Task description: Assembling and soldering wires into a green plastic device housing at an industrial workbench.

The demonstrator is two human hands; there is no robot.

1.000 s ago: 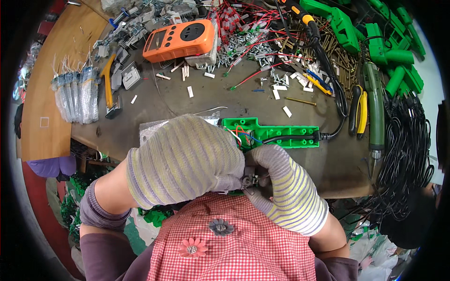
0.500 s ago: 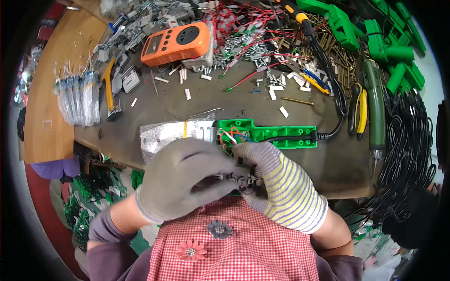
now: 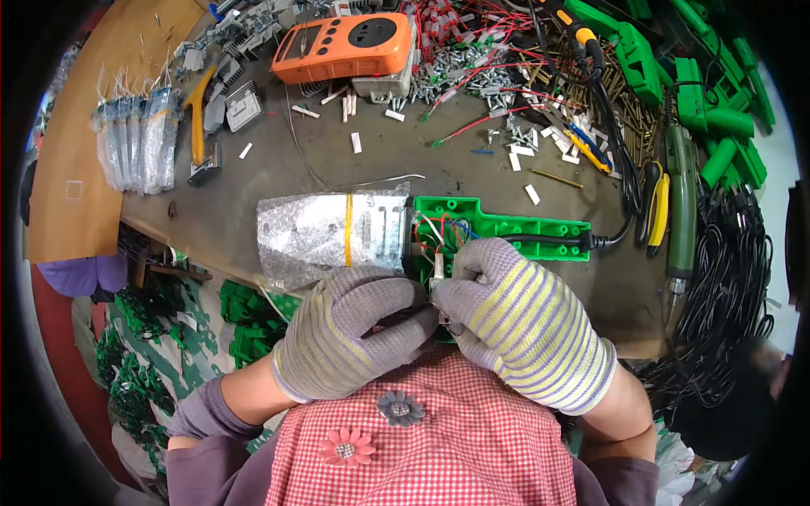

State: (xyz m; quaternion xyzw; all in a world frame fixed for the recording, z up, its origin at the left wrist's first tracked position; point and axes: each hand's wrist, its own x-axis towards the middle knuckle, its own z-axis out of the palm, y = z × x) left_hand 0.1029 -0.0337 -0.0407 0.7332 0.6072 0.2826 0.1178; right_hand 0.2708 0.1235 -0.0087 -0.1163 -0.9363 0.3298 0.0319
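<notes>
Green plastic housing (image 3: 531, 227) is lying hollow side up on the desk (image 3: 215, 211) right in front of the person, red, white and blue wires (image 3: 440, 229) bunched toward its left end, black cable (image 3: 602, 242) coming out the right end. Right gloved hand (image 3: 536, 325) has its fingers pinched on a small part (image 3: 443, 318) by the housing's near side, mostly hidden so no clue what it is. Left gloved hand (image 3: 350, 329) is curled next to it, honestly can't tell if those fingers grip anything. Bubble-wrapped piece (image 3: 304, 228) with a yellow band (image 3: 348, 228) sits at the housing's left end
</notes>
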